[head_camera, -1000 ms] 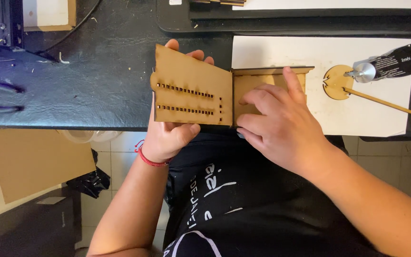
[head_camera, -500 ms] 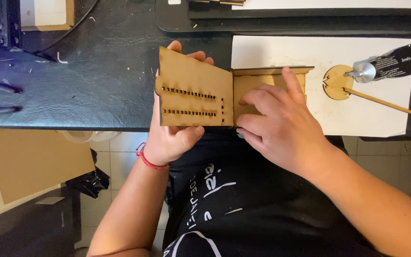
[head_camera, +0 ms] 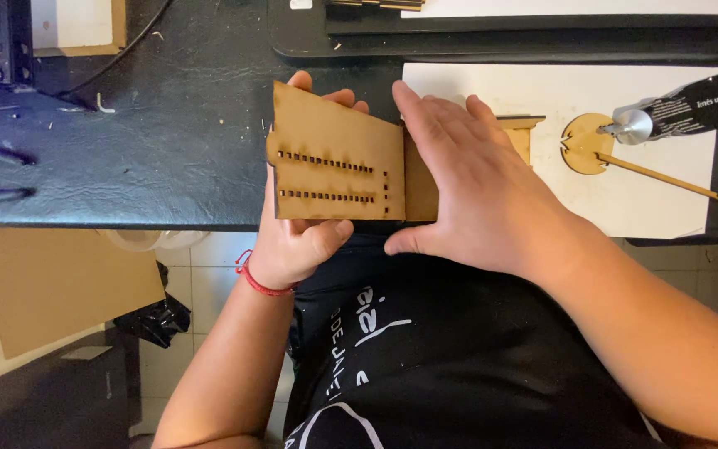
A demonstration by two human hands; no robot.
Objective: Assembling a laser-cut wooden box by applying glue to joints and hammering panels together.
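The slotted wooden panel (head_camera: 334, 166) sat at the near edge of the dark surface (head_camera: 168, 158), tilted slightly, with two rows of small rectangular slots running across its face. The left hand (head_camera: 297, 237) gripped this panel from beneath and behind: its thumb curled up against the panel's near edge, and its fingertips (head_camera: 301, 81) showed above the far edge. A red cord bracelet (head_camera: 258, 281) circled that wrist, just near of the panel.

Directly right of the panel, touching its right edge, lay a second wooden piece (head_camera: 518, 137), mostly covered. The right hand (head_camera: 475, 187) lay flat on that piece, fingers straight and close together, thumb stretched out toward the panel's near right corner.

Farther right of the panel, a white sheet (head_camera: 625, 199) lay on the surface, carrying a round wooden disc (head_camera: 582, 150) and a thin wooden stick (head_camera: 662, 176). A glue tube (head_camera: 675, 112) rested with its metal tip just beside the disc.
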